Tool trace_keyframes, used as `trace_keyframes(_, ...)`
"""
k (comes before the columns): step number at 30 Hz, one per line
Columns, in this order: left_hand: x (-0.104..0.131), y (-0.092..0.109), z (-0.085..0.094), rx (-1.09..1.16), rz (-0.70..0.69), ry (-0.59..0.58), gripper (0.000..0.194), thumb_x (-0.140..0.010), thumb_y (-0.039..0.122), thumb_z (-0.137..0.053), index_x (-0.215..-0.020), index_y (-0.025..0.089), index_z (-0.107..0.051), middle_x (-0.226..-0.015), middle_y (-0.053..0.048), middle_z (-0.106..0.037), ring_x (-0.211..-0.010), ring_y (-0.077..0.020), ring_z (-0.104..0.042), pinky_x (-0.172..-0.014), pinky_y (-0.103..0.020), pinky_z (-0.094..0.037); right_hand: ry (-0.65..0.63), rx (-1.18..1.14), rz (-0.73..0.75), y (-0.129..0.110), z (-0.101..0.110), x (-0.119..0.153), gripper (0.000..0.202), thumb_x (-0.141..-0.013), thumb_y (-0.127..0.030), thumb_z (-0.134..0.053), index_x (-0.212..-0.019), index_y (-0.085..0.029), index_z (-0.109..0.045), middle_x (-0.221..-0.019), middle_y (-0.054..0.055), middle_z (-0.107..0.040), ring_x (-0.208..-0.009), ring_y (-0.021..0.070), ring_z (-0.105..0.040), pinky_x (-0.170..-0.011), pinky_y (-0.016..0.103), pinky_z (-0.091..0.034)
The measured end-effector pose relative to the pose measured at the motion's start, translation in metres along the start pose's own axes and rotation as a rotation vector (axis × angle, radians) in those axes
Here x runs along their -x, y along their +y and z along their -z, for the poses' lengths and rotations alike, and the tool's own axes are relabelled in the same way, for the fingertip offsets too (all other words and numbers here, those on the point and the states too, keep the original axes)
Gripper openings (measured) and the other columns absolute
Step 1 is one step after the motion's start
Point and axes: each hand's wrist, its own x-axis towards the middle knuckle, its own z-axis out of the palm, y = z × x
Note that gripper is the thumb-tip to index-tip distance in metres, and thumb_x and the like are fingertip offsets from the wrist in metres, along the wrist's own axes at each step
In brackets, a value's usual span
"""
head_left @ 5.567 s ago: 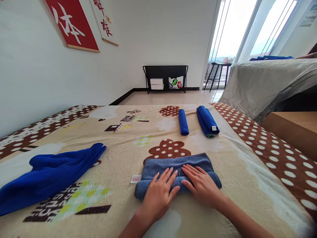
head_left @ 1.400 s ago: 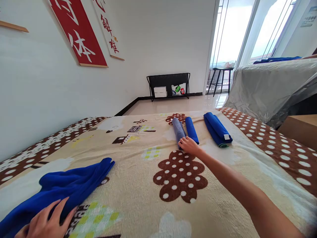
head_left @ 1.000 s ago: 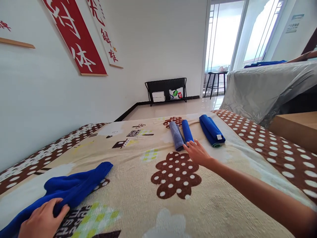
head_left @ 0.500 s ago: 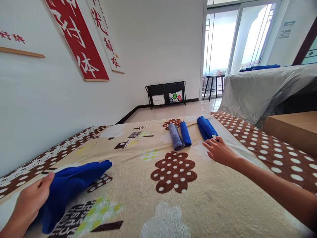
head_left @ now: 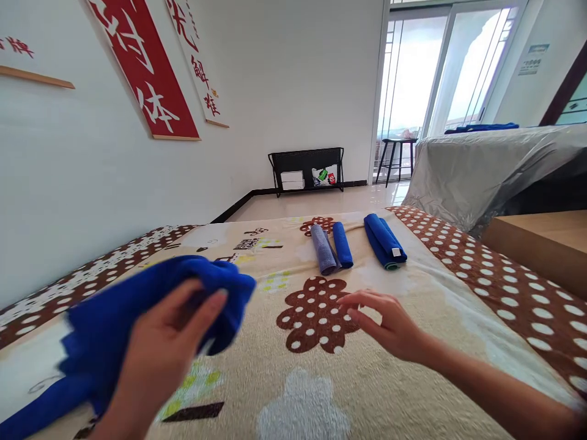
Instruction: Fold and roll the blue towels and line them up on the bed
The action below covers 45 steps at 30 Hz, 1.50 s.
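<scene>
Gripping a bunched blue cloth (head_left: 117,299) between thumb and fingers, the left hand (head_left: 169,333) is blurred, and some of its fingers are lost behind the fabric. The cloth is lifted at the near left over a patterned blanket (head_left: 238,373), covering part of the print; one end trails into the lower left and is cut off by the edge, so its full shape cannot be told.

Held open, thumb apart from curved fingers, the right hand (head_left: 389,321) is beside a brown dotted flower (head_left: 312,315) on the blanket and hides part of its right side. Both forearms run out of view.

Farther off lie a grey-blue roll (head_left: 323,252) and a slim blue roll (head_left: 342,245), so close together that contact is hard to judge. Right of them, apart, lies a thicker blue roll (head_left: 383,239) with a white tag (head_left: 396,252), its print too small to read, and a greenish edge at the near end.

Behind, the red scroll (head_left: 142,73) is cut off at the top, and grey plastic sheeting (head_left: 458,171) hides most of what it covers.
</scene>
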Motion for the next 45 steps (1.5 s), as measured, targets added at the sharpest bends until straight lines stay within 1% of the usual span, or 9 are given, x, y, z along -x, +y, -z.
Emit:
trace_keyframes(2, 0.028, 0.005, -0.039, 0.024, -0.03, -0.347, 0.031, -0.073, 0.049, -0.076, -0.091, 0.023, -0.075, -0.089, -0.003, -0.073, -0.082, -0.0207, -0.066, -0.073, -0.028, -0.056, -0.04, -0.185, -0.015, -0.025, -0.014, 0.009, 0.023, -0.1, -0.037, -0.048, -0.114, -0.024, -0.062, -0.098, 0.002, -0.068, -0.09, 0.0146, -0.061, -0.08, 0.027, -0.044)
trace_keyframes(5, 0.063, 0.007, -0.084, 0.122, -0.042, -0.818, 0.025, -0.086, 0.045, -0.065, -0.086, 0.022, -0.075, -0.09, -0.004, -0.07, -0.084, -0.0188, -0.062, -0.076, -0.027, -0.051, -0.057, -0.193, -0.101, -0.034, -0.023, 0.028, 0.03, -0.098, -0.044, -0.049, -0.086, -0.02, -0.059, -0.079, -0.001, -0.061, -0.075, 0.0123, -0.054, -0.07, 0.025, -0.04)
trace_keyframes(8, 0.076, 0.002, -0.105, 0.206, -0.012, -0.968, 0.031, -0.091, 0.045, -0.06, -0.081, 0.018, -0.073, -0.082, -0.004, -0.065, -0.077, -0.0159, -0.057, -0.068, -0.025, -0.045, -0.096, -0.112, -0.224, -0.025, -0.023, 0.044, 0.044, -0.096, -0.053, -0.048, -0.069, -0.019, -0.048, -0.065, -0.003, -0.05, -0.064, 0.0106, -0.045, -0.062, 0.025, -0.033)
trace_keyframes(12, 0.072, -0.002, -0.108, 0.238, -0.101, -1.109, 0.027, -0.095, 0.033, -0.052, -0.085, 0.018, -0.07, -0.087, -0.004, -0.065, -0.084, -0.017, -0.058, -0.079, -0.027, -0.044, -0.148, -0.003, -0.256, -0.02, -0.018, 0.054, 0.044, -0.093, -0.053, -0.052, -0.068, -0.019, -0.043, -0.065, -0.003, -0.05, -0.063, 0.0106, -0.044, -0.062, 0.025, -0.032)
trace_keyframes(21, 0.073, -0.006, -0.103, -0.02, -0.239, -1.129, 0.019, -0.082, 0.007, -0.054, -0.067, 0.017, -0.048, -0.072, 0.002, -0.057, -0.07, -0.011, -0.052, -0.066, -0.023, -0.037, -0.129, 0.401, 0.029, -0.037, -0.018, 0.053, 0.017, -0.087, -0.026, -0.053, -0.072, -0.021, -0.047, -0.068, -0.001, -0.056, -0.063, 0.0134, -0.049, -0.067, 0.028, -0.032)
trace_keyframes(32, 0.09, -0.032, -0.12, -0.234, -0.49, -0.963, 0.017, -0.091, 0.01, -0.042, -0.083, 0.019, -0.054, -0.084, -0.003, -0.062, -0.076, -0.0145, -0.058, -0.068, -0.025, -0.04, -0.149, 0.526, -0.235, -0.036, -0.034, 0.047, 0.011, -0.08, -0.015, -0.048, -0.075, -0.021, -0.056, -0.07, 0.0, -0.064, -0.062, 0.0152, -0.057, -0.062, 0.031, -0.026)
trace_keyframes(36, 0.081, -0.034, -0.112, -0.236, -0.403, -0.933, 0.017, -0.092, 0.012, -0.042, -0.082, 0.02, -0.053, -0.083, -0.001, -0.062, -0.075, -0.0141, -0.058, -0.069, -0.025, -0.04, -0.166, 0.407, -0.326, -0.024, -0.024, 0.036, 0.016, -0.08, -0.011, -0.046, -0.074, -0.02, -0.058, -0.07, -0.001, -0.065, -0.065, 0.0136, -0.058, -0.062, 0.027, -0.03)
trace_keyframes(41, 0.071, -0.032, -0.109, -0.172, -0.286, -0.965, 0.016, -0.094, 0.022, -0.047, -0.079, 0.02, -0.053, -0.082, -0.001, -0.062, -0.076, -0.0142, -0.055, -0.071, -0.026, -0.039, -0.213, 0.151, -0.328, -0.037, -0.014, 0.029, 0.014, -0.091, -0.029, -0.051, -0.085, -0.021, -0.061, -0.075, -0.002, -0.064, -0.07, 0.0127, -0.057, -0.066, 0.025, -0.035)
trace_keyframes(45, 0.074, -0.03, -0.11, -0.098, -0.254, -0.99, 0.02, -0.095, 0.029, -0.049, -0.078, 0.019, -0.054, -0.081, -0.001, -0.062, -0.075, -0.0141, -0.053, -0.071, -0.026, -0.039, -0.264, 0.097, -0.319, -0.04, -0.017, 0.032, 0.031, -0.087, -0.048, -0.063, -0.075, -0.02, -0.055, -0.071, -0.002, -0.06, -0.065, 0.0113, -0.049, -0.062, 0.025, -0.032)
